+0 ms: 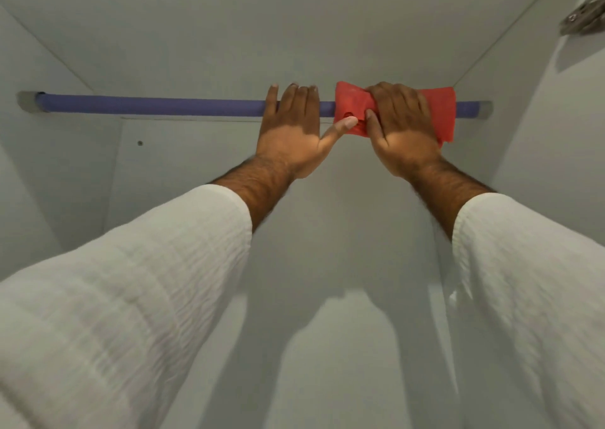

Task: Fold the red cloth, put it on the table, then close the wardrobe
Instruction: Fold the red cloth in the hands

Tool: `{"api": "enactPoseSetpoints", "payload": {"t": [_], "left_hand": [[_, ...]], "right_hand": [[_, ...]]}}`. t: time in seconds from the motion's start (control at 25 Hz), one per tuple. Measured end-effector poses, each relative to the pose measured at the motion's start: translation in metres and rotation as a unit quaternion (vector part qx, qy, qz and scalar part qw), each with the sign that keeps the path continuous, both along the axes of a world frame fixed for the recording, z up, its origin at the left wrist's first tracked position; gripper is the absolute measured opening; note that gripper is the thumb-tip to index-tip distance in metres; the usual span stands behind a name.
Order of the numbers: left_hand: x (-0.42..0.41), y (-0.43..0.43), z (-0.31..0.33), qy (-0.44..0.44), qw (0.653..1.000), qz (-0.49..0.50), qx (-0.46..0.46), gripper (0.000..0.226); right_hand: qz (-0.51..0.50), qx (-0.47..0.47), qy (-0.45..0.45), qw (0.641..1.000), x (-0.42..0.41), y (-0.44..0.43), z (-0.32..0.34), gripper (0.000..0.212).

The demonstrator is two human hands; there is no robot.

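Note:
A red cloth [440, 109] hangs bunched over a purple rail [157, 104] inside the white wardrobe [327, 35], near the rail's right end. My right hand [401, 127] is closed over the cloth's middle, pressing it against the rail. My left hand [293, 127] lies flat over the rail just left of the cloth, fingers spread, its thumb touching the cloth's lower left edge. Both arms wear white sleeves and reach upward. The table is not in view.
White wardrobe walls close in on the left [49, 166] and right [540, 134]. A metal hinge [582, 19] sits at the upper right on the side panel. The rail's left stretch is bare.

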State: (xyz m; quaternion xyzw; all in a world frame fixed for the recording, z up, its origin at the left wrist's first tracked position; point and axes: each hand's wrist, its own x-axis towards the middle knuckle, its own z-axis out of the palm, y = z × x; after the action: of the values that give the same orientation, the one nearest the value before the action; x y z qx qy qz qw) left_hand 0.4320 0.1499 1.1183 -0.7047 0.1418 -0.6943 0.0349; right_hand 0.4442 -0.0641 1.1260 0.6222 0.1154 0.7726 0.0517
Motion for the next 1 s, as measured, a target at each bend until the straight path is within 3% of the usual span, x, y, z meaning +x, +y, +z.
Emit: {"api": "enactPoseSetpoints", "payload": {"t": [0.24,0.44,0.84,1.0], "left_hand": [[0.003,-0.051,0.001,-0.006,0.999,0.017,0.033,0.103],[0.008,-0.028,0.004,-0.024,0.998,0.020,0.052,0.105],[0.015,0.133,-0.010,-0.057,0.997,0.051,-0.017,0.108],[0.013,0.197,-0.013,-0.037,0.998,0.016,-0.056,0.114]], "right_hand": [[-0.014,0.048,-0.009,0.999,-0.004,-0.057,-0.004,0.047],[0.008,0.090,-0.013,0.996,-0.004,-0.046,-0.004,0.050],[0.053,0.020,-0.040,0.998,0.012,0.138,-0.009,0.050],[0.076,-0.018,-0.045,0.996,0.017,0.211,-0.011,0.051]]}}
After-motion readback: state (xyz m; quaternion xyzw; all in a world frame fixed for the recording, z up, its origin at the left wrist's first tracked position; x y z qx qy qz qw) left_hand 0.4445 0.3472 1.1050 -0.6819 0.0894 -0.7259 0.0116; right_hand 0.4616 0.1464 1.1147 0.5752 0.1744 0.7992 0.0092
